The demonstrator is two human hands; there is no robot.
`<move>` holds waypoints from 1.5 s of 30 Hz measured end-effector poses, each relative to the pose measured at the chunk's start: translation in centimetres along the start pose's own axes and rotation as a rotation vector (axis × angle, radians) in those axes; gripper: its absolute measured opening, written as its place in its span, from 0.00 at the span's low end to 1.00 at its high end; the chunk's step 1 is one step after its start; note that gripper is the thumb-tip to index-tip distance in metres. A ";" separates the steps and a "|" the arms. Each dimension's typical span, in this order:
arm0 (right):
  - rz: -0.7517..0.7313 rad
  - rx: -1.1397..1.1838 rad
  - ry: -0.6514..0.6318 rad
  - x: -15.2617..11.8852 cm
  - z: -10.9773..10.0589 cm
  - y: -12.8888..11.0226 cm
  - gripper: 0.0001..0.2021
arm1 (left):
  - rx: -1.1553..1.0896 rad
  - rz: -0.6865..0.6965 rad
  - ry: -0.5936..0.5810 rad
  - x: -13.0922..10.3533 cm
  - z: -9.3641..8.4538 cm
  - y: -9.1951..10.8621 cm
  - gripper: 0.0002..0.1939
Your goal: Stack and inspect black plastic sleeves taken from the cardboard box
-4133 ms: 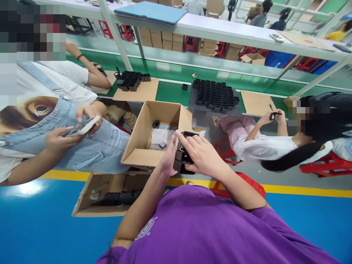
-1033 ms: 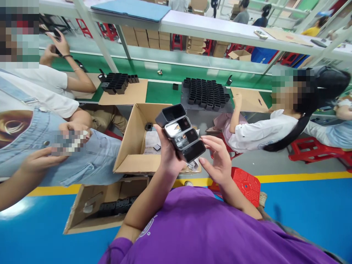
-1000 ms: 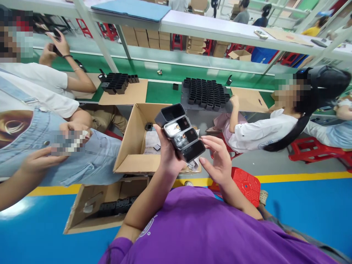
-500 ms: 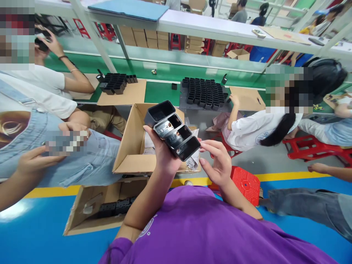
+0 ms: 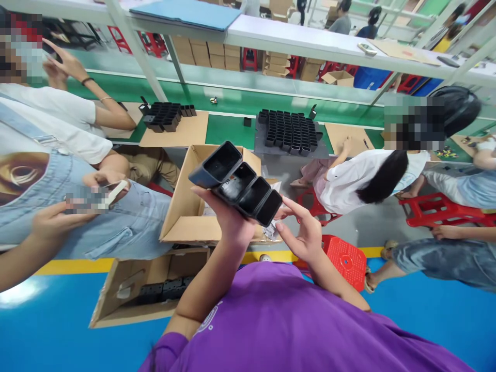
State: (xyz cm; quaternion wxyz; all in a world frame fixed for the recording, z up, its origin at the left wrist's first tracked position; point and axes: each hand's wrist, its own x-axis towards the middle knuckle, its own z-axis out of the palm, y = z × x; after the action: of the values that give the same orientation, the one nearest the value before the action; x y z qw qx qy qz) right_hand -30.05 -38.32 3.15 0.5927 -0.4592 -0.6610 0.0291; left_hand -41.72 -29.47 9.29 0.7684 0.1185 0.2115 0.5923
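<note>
A slanting row of several black plastic cases (image 5: 241, 182) is held up in front of me, their open, hollow ends facing my view. My left hand (image 5: 234, 219) is wrapped round the row from below, its thumb against the leftmost case. At the other end of the row, my right hand (image 5: 304, 232) has its index finger and thumb at the edge of the rightmost case; its other fingers are partly hidden. Beneath the cases is an open cardboard box (image 5: 194, 230) with white wrapping inside.
Another carton (image 5: 112, 305) with black parts stands on the floor at lower left. More black cases (image 5: 290, 132) stand in rows on the green bench (image 5: 228, 135). People sit at both sides; one at left holds a phone-like object. A red stool (image 5: 346, 260) is near my right.
The row of cases has tilted, with its left end shifted left and its openings turned more towards me. My right thumb has come closer to the rightmost case.
</note>
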 end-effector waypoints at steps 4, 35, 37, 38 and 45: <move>0.034 -0.058 -0.048 0.2 0.1 -0.4 0.33 | -0.002 0.066 0.095 -0.2 0.4 -0.1 0.48; -0.024 -0.041 -0.150 -0.6 1.5 0.2 0.36 | 0.011 -0.018 0.055 0.9 -1.4 0.8 0.39; -0.038 -0.051 -0.151 -0.7 1.6 0.3 0.37 | 0.022 -0.008 0.033 0.9 -1.6 0.8 0.38; -0.045 -0.057 -0.149 -0.7 1.7 0.3 0.37 | 0.018 -0.009 0.030 0.9 -1.7 0.9 0.37; -0.039 -0.037 -0.152 -1.1 2.0 0.6 0.39 | 0.008 -0.027 0.018 0.7 -1.7 1.2 0.39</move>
State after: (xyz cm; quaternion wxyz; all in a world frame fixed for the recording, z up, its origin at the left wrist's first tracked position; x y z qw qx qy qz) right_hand -31.51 -37.65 1.36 0.5325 -0.4537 -0.7135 0.0402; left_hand -43.44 -28.55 8.18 0.7739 0.1135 0.2224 0.5820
